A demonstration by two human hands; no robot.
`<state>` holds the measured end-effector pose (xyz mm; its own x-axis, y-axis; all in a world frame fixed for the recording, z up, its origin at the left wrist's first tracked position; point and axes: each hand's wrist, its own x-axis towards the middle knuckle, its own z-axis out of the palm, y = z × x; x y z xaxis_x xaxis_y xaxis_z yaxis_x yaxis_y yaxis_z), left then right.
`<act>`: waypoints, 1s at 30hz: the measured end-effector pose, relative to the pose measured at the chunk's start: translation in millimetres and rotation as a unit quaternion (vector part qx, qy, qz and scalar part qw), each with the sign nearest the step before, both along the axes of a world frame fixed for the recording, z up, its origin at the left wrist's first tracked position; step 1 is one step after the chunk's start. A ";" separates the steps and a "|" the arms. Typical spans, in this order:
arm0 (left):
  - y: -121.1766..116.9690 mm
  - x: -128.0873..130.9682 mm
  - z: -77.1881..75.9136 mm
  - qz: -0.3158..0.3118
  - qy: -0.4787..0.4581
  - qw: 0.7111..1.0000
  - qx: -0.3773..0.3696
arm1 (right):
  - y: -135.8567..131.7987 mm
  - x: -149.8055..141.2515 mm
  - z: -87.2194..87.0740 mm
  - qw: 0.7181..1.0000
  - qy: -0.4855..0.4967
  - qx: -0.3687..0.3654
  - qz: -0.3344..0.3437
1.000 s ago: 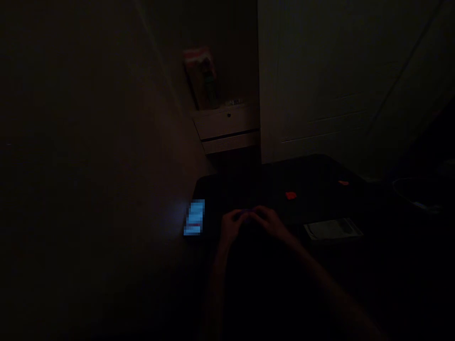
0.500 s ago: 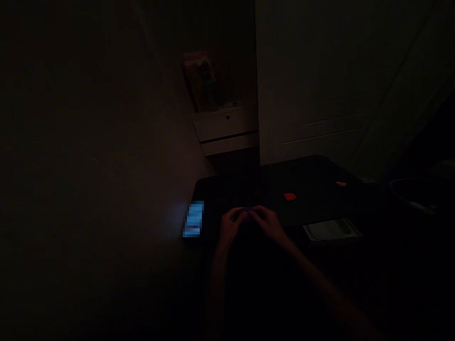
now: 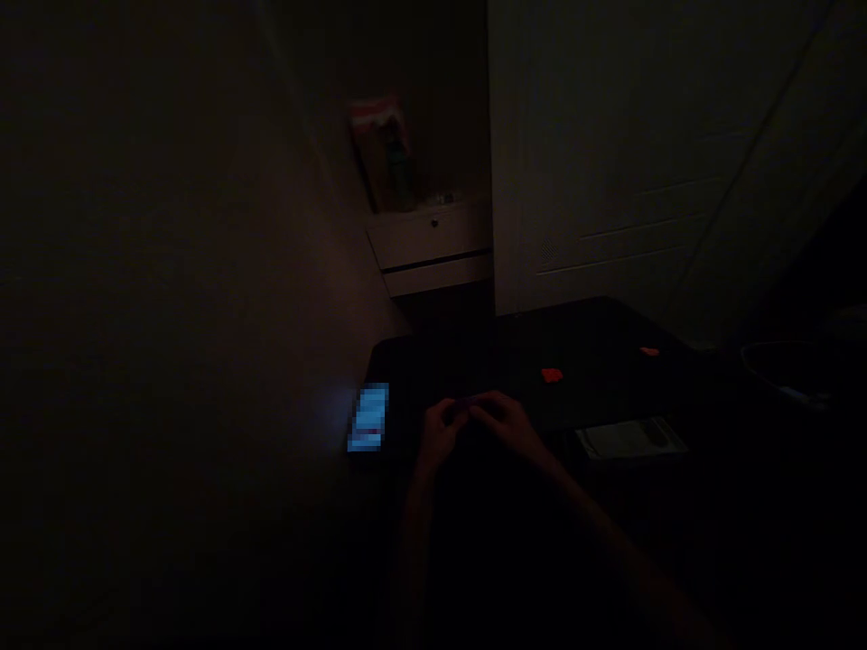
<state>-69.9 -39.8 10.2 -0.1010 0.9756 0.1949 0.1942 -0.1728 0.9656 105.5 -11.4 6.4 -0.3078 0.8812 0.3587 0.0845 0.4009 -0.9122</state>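
In very dim light, my left hand [image 3: 439, 431] and my right hand [image 3: 507, 421] meet over the near side of a dark table [image 3: 582, 325]. Fingers of both close on a small dark purple piece [image 3: 467, 403], whose kind I cannot make out; the fingertips cover most of it. To the right of my hands a small orange-red lump [image 3: 552, 375] lies on the tabletop. Farther right is a second, flatter orange-red piece [image 3: 649, 351].
A lit phone [image 3: 369, 417] with a blurred screen stands at the table's left end, by the wall. Below the near edge sits a pale flat item [image 3: 629, 441]. Behind are white drawers [image 3: 433, 246], a box-like thing [image 3: 376, 153] on top, and a pale panelled door [image 3: 596, 181].
My right hand's fingers have shifted slightly over the purple piece, the thumb now lower and nearer my left hand. The orange-red pieces and the phone stay put.
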 end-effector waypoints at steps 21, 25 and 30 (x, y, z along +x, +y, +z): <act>-3.5 7.1 8.0 0.022 -0.023 0.999 0.002 | -1.6 -0.5 -1.4 0.998 -0.033 0.028 -0.034; -2.7 2.7 7.0 0.032 -0.041 0.999 -0.008 | -4.1 2.2 1.7 0.999 -0.045 0.025 0.012; -1.2 2.9 -0.5 0.049 -0.065 0.997 -0.003 | -1.0 3.1 -1.5 1.000 -0.016 -0.019 0.016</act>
<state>-67.0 -41.0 9.8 -0.2206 0.9607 0.1686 0.0832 -0.1537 0.9846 108.6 -12.4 4.9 -0.3477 0.8832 0.3149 0.1021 0.3695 -0.9236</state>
